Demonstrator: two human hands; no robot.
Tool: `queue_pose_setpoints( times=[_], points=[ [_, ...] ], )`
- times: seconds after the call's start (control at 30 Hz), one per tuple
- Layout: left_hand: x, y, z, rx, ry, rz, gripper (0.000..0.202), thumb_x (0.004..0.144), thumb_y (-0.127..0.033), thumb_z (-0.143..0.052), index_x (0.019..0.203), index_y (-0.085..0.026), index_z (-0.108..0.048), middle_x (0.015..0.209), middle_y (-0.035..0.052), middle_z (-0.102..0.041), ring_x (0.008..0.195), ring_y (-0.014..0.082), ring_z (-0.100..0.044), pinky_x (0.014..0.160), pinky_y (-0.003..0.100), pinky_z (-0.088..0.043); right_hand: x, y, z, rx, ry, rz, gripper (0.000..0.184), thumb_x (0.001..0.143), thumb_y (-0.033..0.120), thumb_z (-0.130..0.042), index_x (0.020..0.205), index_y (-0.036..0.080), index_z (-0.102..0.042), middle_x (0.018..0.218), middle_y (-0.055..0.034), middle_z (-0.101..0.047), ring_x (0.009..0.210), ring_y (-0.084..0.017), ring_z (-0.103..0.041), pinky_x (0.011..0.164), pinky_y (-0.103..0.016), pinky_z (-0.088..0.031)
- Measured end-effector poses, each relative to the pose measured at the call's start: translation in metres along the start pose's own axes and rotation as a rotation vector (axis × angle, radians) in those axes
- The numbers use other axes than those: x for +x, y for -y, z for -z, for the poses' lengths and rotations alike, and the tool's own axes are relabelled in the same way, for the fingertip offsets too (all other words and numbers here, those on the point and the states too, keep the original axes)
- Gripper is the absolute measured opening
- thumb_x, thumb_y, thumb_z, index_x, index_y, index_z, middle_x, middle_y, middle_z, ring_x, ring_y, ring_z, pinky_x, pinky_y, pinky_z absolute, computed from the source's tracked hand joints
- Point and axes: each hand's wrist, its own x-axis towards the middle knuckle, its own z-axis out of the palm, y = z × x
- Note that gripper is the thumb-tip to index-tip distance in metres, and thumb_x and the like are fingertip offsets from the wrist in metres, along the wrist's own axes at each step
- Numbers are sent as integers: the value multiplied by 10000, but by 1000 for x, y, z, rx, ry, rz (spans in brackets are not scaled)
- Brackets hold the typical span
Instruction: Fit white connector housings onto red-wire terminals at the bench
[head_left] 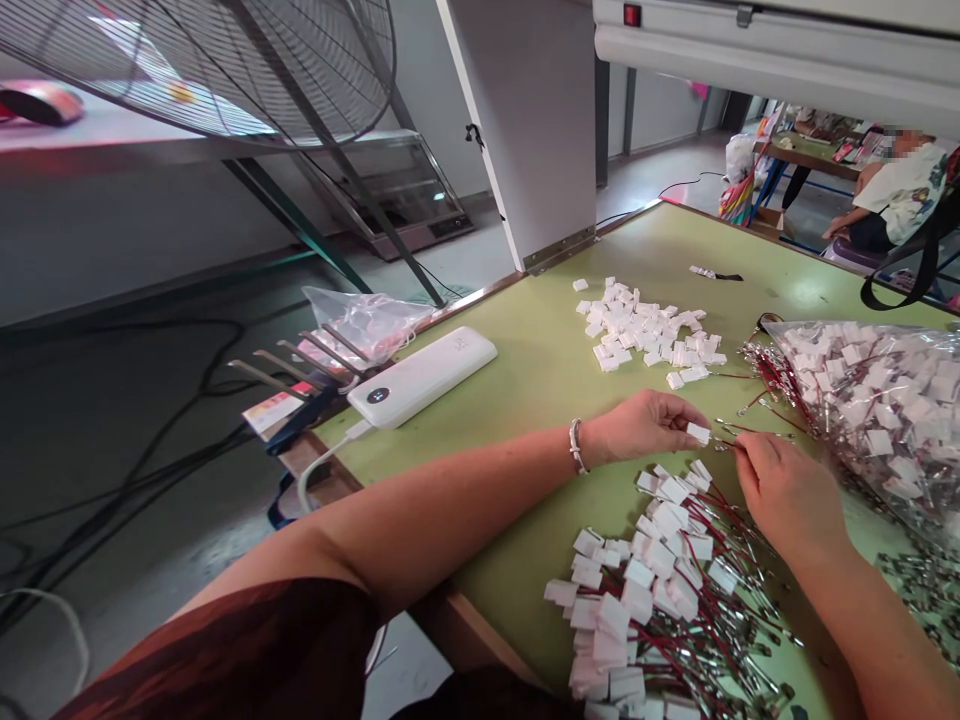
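Note:
Between the thumb and fingers of my left hand [651, 425] is a small white plastic connector housing [698, 433]. My right hand [787, 490] pinches a thin wire lead [726, 443] with metal ends, its tip close to the housing; whether it enters the housing is too small to tell. Below both hands lies a heap of wired connectors [652, 570], white housings with dark red leads. Beyond my left hand is a loose pile of white housings [637, 325]. Several loose leads [780, 385] lie just past my right hand.
A clear plastic bag [885, 400] full of wired housings sits at the right of the green table [525, 370]. On the left are a white power bank [424, 378] with a cable and a metal-pronged rack [300, 365]. A large fan [225, 60] stands beyond; a person [900, 195] sits far right.

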Motion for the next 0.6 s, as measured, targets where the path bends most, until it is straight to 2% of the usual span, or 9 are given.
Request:
queue_pose_setpoints(
  times=[0.13,0.3,0.43,0.47,0.53,0.6],
  points=[
    [-2,-4,-4,102,31,30,265,708,-252,-711,954,-153,-716,589,-44,-560,534,64,-456,493,205,-374,-1,8,-2,89,11,25,241,948,196,-406,801,191,-597,702,-45,-662,602,-165,-582,564,-277,-325],
    [-3,-2,-9,141,63,52,256,740,-241,-667,975,-151,-713,628,-30,-599,541,62,-461,503,199,-385,-2,12,-8,157,57,29,263,926,172,-398,718,198,-557,598,-26,-601,530,-160,-537,536,-278,-305],
    [-3,-5,-5,235,124,-50,249,793,-260,-648,1017,-163,-697,681,-14,-635,572,77,-503,536,206,-429,-3,13,-6,267,30,-18,244,920,185,-402,740,201,-567,625,-32,-624,563,-158,-559,543,-268,-333],
    [-2,-6,-2,281,133,-122,263,804,-271,-651,1041,-163,-687,756,7,-663,633,93,-548,583,218,-465,-2,13,-3,301,17,-41,230,915,196,-414,752,200,-576,632,-31,-630,569,-157,-563,545,-267,-343],
    [2,-7,8,423,89,-299,326,833,-294,-647,1134,-167,-645,1028,73,-681,896,151,-616,781,273,-517,1,14,5,374,46,-85,219,900,217,-441,735,207,-585,610,-16,-619,554,-149,-555,538,-265,-355],
    [7,-2,20,638,-20,-402,378,898,-301,-576,1257,-182,-569,1307,113,-572,1205,205,-515,1008,362,-441,4,14,16,495,186,-87,235,887,237,-468,689,218,-595,583,5,-605,534,-134,-543,524,-256,-371]
  ],
)
